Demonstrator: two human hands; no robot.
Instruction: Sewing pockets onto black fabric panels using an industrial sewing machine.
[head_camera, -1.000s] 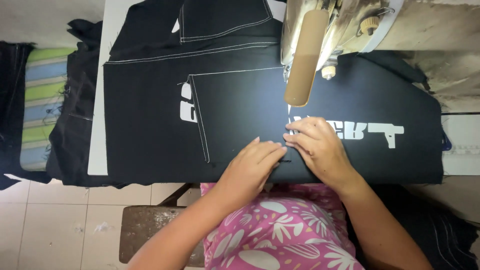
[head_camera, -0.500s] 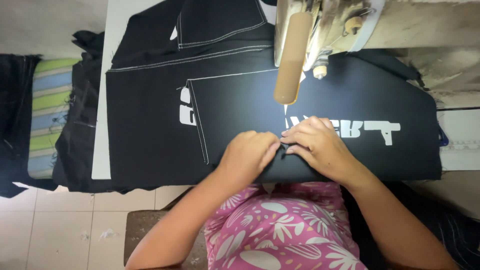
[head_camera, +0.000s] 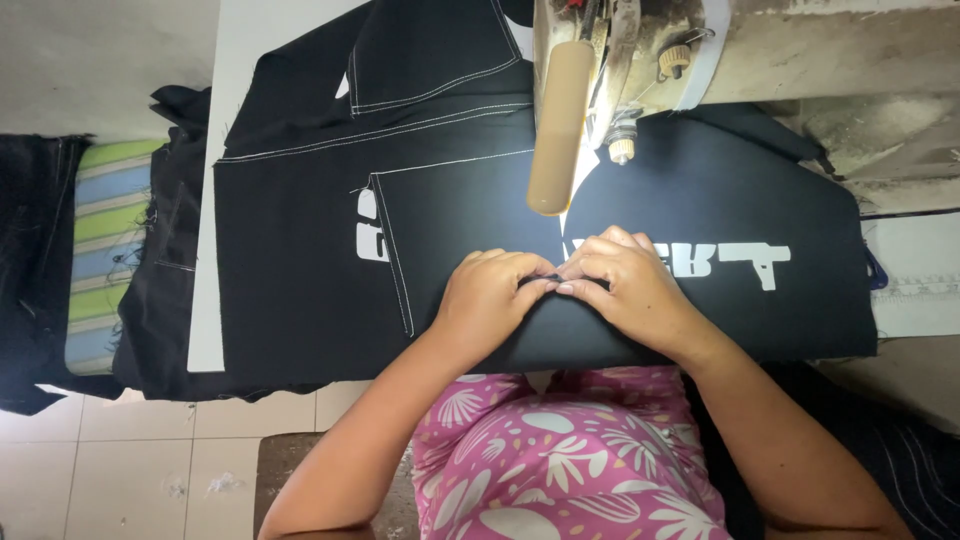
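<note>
Hands meet mid-bench: left hand (head_camera: 490, 300) & right hand (head_camera: 630, 290), fingers (head_camera: 585, 285) curled nearly closed, tips pinching a small fold of the black fabric (head_camera: 700, 310). Fabric lies flat on the white bench (head_camera: 215, 340), just below the sewing machine (head_camera: 640, 60); white-stitched black panel (head_camera: 300, 240) overlaps at left.

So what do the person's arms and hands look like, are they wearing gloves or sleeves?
No gloves. The left hand and right hand are bare, with no rings or watch showing. Both forearms are bare too. The only clothing in view is a pink garment with white leaf shapes.
</note>
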